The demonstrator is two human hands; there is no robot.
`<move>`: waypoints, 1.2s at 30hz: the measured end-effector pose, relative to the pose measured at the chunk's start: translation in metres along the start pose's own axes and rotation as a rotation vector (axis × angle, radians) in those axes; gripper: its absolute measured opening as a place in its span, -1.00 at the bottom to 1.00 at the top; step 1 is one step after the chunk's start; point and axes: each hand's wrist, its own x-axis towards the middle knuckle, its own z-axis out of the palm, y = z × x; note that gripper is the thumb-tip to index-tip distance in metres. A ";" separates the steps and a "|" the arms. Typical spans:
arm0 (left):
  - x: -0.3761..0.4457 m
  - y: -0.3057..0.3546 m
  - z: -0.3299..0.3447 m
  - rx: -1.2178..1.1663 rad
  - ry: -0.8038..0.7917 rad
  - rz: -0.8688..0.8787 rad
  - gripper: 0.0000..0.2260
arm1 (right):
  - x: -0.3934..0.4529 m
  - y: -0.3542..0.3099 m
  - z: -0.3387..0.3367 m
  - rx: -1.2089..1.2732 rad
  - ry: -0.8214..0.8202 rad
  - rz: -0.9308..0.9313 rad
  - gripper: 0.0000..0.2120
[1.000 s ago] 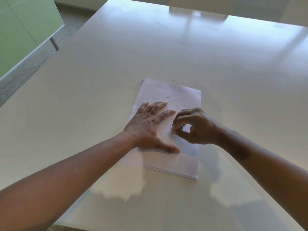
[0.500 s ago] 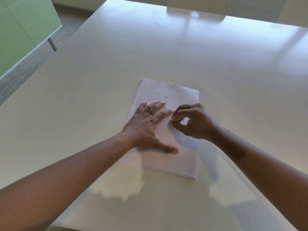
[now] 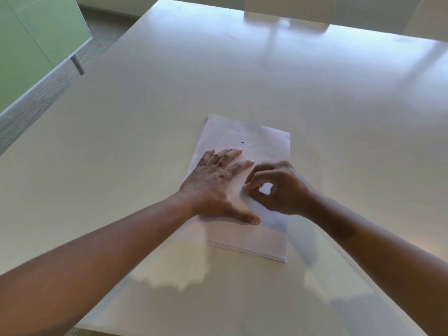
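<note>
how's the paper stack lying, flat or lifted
Flat: the paper stack lies on the table, the left hand spread on top.

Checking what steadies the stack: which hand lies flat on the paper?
The left hand, fingers straight on the paper; the right hand curls into a pinch beside it.

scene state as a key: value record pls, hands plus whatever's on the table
surface: white table
item: paper stack, lying flat on the table
left hand: palm down, fingers straight, presses on the stack
right hand: fingers curled, thumb and forefinger tips meet on the top sheet, close to the left forefinger; what they pinch is too small to tell
debris: small dark specks on the top sheet, beyond the hands
far edge: pale chair back
</note>
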 end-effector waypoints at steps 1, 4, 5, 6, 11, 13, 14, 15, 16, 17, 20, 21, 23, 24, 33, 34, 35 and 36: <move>0.000 0.000 0.000 -0.006 0.000 -0.001 0.20 | -0.003 -0.002 0.000 0.018 -0.041 -0.011 -0.96; 0.000 0.000 -0.001 -0.002 -0.011 -0.006 0.20 | 0.003 0.007 -0.009 -0.017 -0.057 -0.010 -0.95; 0.000 0.000 -0.001 -0.002 -0.013 -0.007 0.21 | 0.006 0.012 -0.013 -0.043 -0.027 0.005 -0.94; -0.001 0.001 -0.002 -0.006 -0.016 -0.009 0.21 | 0.008 0.016 -0.016 -0.063 0.008 0.025 -0.93; -0.001 0.002 -0.003 -0.015 -0.022 -0.015 0.21 | 0.000 0.011 -0.015 -0.028 -0.026 0.012 -0.93; -0.001 0.002 -0.003 -0.019 -0.023 -0.014 0.21 | -0.005 0.004 -0.014 0.018 -0.117 -0.022 -0.93; -0.001 0.002 -0.003 -0.021 -0.023 -0.015 0.20 | -0.005 0.004 -0.016 0.025 -0.145 -0.029 -0.91; -0.001 0.002 -0.004 -0.021 -0.022 -0.014 0.20 | -0.003 0.007 -0.019 0.016 -0.148 -0.028 -0.91; -0.002 0.002 -0.004 -0.018 -0.024 -0.012 0.20 | -0.001 0.011 -0.021 0.000 -0.129 -0.019 -0.90; -0.002 0.002 -0.004 -0.016 -0.022 -0.012 0.19 | 0.002 0.015 -0.022 -0.020 -0.098 0.000 -0.91; -0.003 0.002 -0.004 -0.024 -0.017 -0.016 0.19 | 0.005 0.020 -0.024 -0.053 -0.006 0.077 -0.92; -0.003 0.002 -0.004 -0.026 -0.014 -0.016 0.19 | 0.003 0.018 -0.023 -0.045 -0.007 0.076 -0.91; -0.003 0.002 -0.005 -0.029 -0.012 -0.015 0.19 | -0.003 0.011 -0.021 -0.009 -0.074 0.036 -0.90; -0.003 0.002 -0.004 -0.030 -0.009 -0.014 0.19 | -0.006 0.006 -0.020 0.011 -0.117 0.017 -0.89; -0.003 0.003 -0.004 -0.030 -0.011 -0.021 0.20 | 0.006 0.022 -0.028 -0.052 -0.020 0.103 -0.89; -0.002 0.003 -0.004 -0.024 -0.016 -0.020 0.20 | 0.004 0.019 -0.027 -0.041 -0.053 0.080 -0.89; -0.002 0.003 -0.004 -0.019 -0.020 -0.019 0.20 | 0.002 0.015 -0.026 -0.023 -0.101 0.054 -0.89; -0.002 0.002 -0.004 -0.016 -0.022 -0.019 0.20 | 0.000 0.012 -0.025 -0.002 -0.147 0.035 -0.89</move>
